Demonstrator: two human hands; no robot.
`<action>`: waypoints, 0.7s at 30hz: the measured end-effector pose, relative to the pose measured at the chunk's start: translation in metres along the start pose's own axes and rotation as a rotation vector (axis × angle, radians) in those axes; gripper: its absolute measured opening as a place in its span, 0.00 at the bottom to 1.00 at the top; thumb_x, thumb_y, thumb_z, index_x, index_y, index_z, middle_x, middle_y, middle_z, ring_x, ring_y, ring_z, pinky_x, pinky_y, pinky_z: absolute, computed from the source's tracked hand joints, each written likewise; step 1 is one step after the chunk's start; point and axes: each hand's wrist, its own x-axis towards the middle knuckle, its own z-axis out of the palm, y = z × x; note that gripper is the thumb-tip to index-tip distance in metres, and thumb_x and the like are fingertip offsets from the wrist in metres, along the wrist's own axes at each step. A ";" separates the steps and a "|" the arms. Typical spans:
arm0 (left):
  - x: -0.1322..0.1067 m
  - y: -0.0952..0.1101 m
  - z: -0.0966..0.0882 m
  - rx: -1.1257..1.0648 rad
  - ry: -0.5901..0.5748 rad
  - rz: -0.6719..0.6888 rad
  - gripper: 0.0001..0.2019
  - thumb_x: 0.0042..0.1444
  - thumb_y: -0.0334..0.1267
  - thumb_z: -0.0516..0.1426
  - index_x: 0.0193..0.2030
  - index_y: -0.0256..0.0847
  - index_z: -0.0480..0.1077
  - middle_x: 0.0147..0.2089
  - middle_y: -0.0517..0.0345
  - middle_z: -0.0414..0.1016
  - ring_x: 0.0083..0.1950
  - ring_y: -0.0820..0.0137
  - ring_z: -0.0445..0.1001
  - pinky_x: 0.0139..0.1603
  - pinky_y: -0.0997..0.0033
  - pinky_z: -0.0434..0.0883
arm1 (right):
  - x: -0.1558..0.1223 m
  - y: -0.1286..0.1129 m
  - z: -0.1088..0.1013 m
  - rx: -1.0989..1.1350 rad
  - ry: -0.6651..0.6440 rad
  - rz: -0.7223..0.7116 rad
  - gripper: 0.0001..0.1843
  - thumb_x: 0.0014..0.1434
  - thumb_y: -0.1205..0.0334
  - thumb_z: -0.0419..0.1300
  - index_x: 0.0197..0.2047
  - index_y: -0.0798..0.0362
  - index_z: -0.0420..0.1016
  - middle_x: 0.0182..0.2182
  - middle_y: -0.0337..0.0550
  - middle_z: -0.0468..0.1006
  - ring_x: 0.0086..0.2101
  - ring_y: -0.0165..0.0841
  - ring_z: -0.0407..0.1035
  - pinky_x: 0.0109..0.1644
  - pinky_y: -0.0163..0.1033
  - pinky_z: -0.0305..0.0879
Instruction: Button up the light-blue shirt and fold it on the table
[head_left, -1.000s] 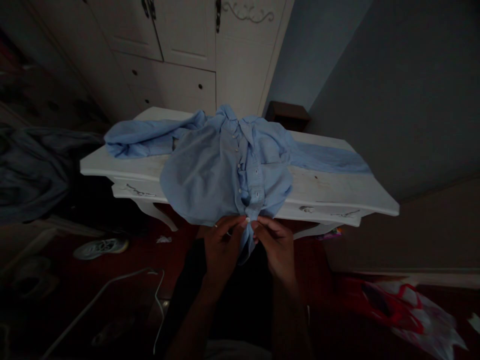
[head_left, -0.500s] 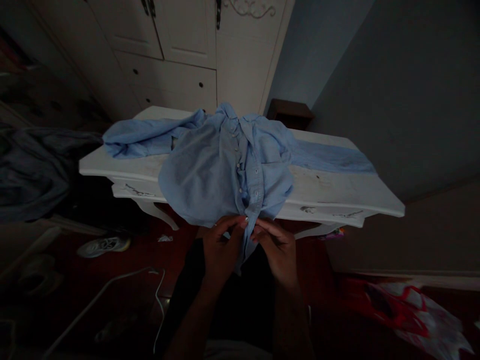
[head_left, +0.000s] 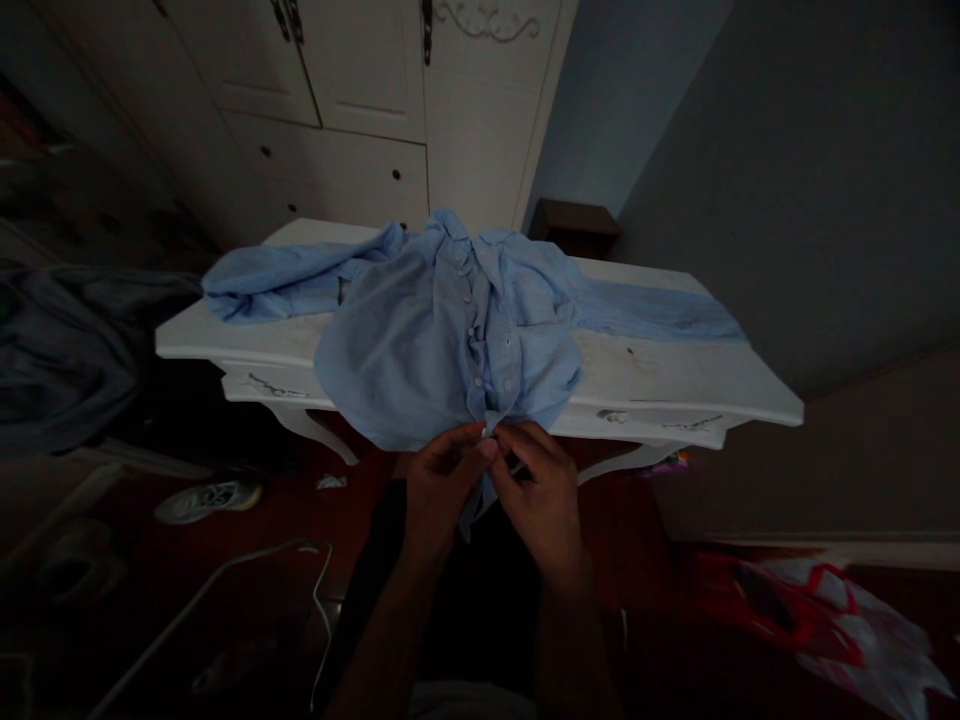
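Item, nearest the lens: a dark-clad lap, before the table, its outline lost in shadow on my feed.

Item: left hand (head_left: pixel 435 480), before the table's near edge; thumb and forefinger pinched together on the shirt front.

Item: right hand (head_left: pixel 541 490), beside it; thumb and forefinger likewise closed on the cloth, tips meeting the left's. One small white button (head_left: pixel 488 433) shows between; whether it sits in a buttonhole I cannot tell.

Item: light blue shirt (head_left: pixel 397 350), across the middle of the table, front up, collar toward the far edge, hem hanging over the near edge. One sleeve is bunched on the table's left end, the other lies along its right; cuffs hard to make out.

Item: white table (head_left: pixel 675 370), curved legs; the shirt hides its centre.

Item: pale cable (head_left: pixel 217 570), floor, left before the table, cut by my frame.

Item: plastic bag (head_left: pixel 855 630), red and clear, floor, right before the table; contents unreadable.

Item: shoe (head_left: pixel 206 501), floor, below the table's left end.

Item: dark cloth (head_left: pixel 67 350), left of the table, cut off.

Item: white wardrobe (head_left: pixel 367 75), behind the table, top out of view.
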 end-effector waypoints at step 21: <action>0.006 -0.006 0.000 0.012 -0.005 0.015 0.16 0.49 0.50 0.65 0.39 0.40 0.78 0.30 0.59 0.77 0.30 0.73 0.73 0.32 0.75 0.71 | -0.001 0.029 0.011 0.429 0.033 0.147 0.08 0.58 0.63 0.65 0.41 0.46 0.83 0.37 0.41 0.81 0.39 0.33 0.74 0.45 0.40 0.70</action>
